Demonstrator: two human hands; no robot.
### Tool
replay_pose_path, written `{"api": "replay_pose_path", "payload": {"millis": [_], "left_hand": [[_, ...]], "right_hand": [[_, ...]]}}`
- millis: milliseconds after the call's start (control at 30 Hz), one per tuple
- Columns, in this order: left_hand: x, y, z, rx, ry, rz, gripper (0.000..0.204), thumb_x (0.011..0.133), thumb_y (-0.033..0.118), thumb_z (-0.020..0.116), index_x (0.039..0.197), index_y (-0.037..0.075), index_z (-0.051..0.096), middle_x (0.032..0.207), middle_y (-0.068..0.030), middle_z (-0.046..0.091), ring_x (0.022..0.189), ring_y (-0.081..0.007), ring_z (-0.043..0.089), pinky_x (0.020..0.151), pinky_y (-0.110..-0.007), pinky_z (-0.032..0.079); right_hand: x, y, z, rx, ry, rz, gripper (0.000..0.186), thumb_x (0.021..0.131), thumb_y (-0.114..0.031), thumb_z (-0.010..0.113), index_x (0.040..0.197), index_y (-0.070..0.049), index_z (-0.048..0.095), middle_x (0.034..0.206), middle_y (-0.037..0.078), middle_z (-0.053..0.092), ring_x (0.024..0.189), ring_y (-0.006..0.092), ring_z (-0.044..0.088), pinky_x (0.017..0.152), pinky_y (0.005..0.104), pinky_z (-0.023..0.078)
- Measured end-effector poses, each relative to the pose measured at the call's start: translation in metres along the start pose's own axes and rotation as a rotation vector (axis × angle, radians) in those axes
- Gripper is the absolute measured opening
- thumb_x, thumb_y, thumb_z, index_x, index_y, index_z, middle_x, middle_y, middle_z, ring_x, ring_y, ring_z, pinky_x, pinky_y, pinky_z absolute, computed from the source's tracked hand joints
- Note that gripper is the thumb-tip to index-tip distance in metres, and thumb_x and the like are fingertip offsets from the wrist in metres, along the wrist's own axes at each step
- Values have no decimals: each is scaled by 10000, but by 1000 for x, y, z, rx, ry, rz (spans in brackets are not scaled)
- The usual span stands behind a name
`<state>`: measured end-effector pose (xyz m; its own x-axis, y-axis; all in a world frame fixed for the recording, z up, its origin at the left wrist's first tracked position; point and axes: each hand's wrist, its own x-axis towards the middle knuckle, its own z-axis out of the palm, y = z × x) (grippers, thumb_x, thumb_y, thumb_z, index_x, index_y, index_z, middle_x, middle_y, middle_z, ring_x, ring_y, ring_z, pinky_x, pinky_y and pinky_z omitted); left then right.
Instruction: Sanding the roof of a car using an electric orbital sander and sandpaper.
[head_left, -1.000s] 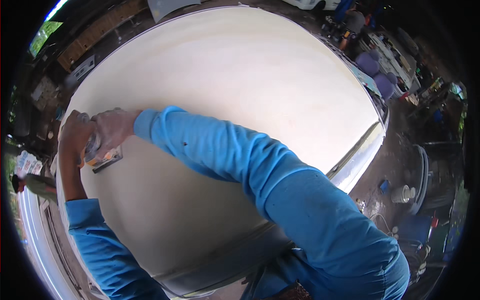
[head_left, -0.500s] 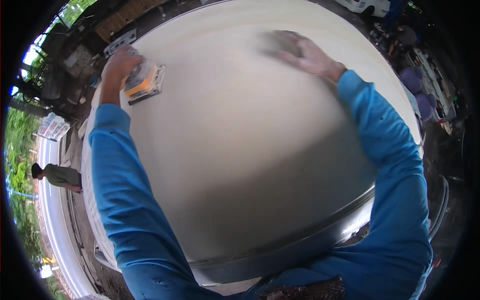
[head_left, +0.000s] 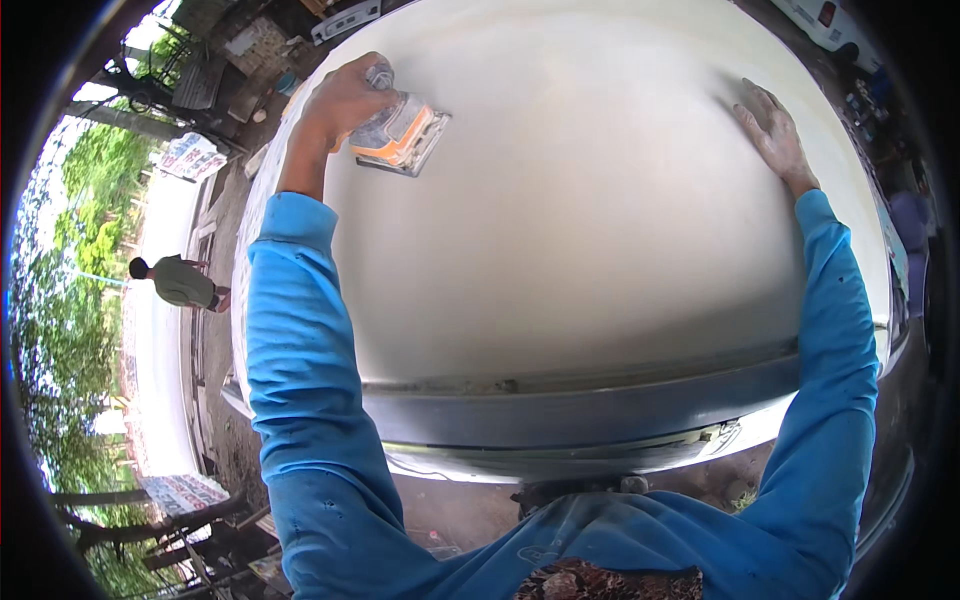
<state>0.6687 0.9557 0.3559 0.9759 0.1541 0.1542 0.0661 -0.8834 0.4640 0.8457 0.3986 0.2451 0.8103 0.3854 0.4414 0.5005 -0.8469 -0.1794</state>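
A dusty orange and grey power sander sits on the broad, curved off-white vehicle panel, toward its far left. My left hand is closed around the tool’s top grip. On the right part of the same panel, my right hand lies with fingers stretched out, touching the surface and holding nothing. Both my forearms are in blue sleeves. A dark grey band runs along the panel’s near edge, close to my body.
A person in olive stands left of the panel, beside a pale road, trees and signboards. A white vehicle is at the upper right; purple objects lie beyond the right edge. A pale bumper-like part is behind.
My hands were together at the left on the sander; they are now apart, the right one moved far right. The sander appears higher and further right in view, as the view has shifted.
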Motion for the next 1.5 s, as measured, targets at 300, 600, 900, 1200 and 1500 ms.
{"api": "replay_pose_path", "payload": {"millis": [300, 600, 900, 1200, 1500], "left_hand": [[-41, 22, 3, 75, 47, -125, 397, 740, 229, 764, 1095, 102, 641, 860, -124, 691, 778, -238, 664, 756, -361, 522], [-152, 83, 7, -10, 95, -93, 440, 730, 78, 786, 1136, 51, 618, 1004, -133, 647, 888, -263, 653, 811, -352, 509], [-188, 113, 12, 91, 112, -123, 451, 706, 23, 786, 1123, 49, 617, 983, -126, 659, 888, -254, 680, 795, -343, 519], [-45, 42, -9, -133, 99, -234, 324, 800, 41, 774, 1088, 24, 624, 893, -46, 642, 796, -104, 578, 708, -264, 493], [47, -53, -12, -178, 62, -200, 335, 799, 102, 741, 1105, 30, 625, 880, -73, 682, 733, -131, 637, 635, -294, 515]], "right_hand": [[88, 15, 37, 61, 89, -113, 685, 938, -561, 547, 1412, -67, 516, 1398, 231, 531, 1312, 389, 485, 1126, 445, 366], [95, 10, 27, 117, 74, -140, 670, 943, -529, 552, 1435, -78, 490, 1432, 207, 507, 1338, 375, 464, 1136, 432, 351], [92, 20, 34, 178, 57, -100, 685, 924, -563, 569, 1443, -122, 493, 1456, 194, 490, 1369, 368, 432, 1157, 442, 328], [96, 21, 34, 153, 18, -63, 693, 921, -571, 581, 1466, -159, 468, 1492, 181, 455, 1411, 354, 383, 1175, 459, 299], [61, -8, 36, 177, -41, -68, 625, 936, -462, 621, 1459, -151, 480, 1497, 157, 460, 1416, 342, 382, 1176, 452, 295]]}}
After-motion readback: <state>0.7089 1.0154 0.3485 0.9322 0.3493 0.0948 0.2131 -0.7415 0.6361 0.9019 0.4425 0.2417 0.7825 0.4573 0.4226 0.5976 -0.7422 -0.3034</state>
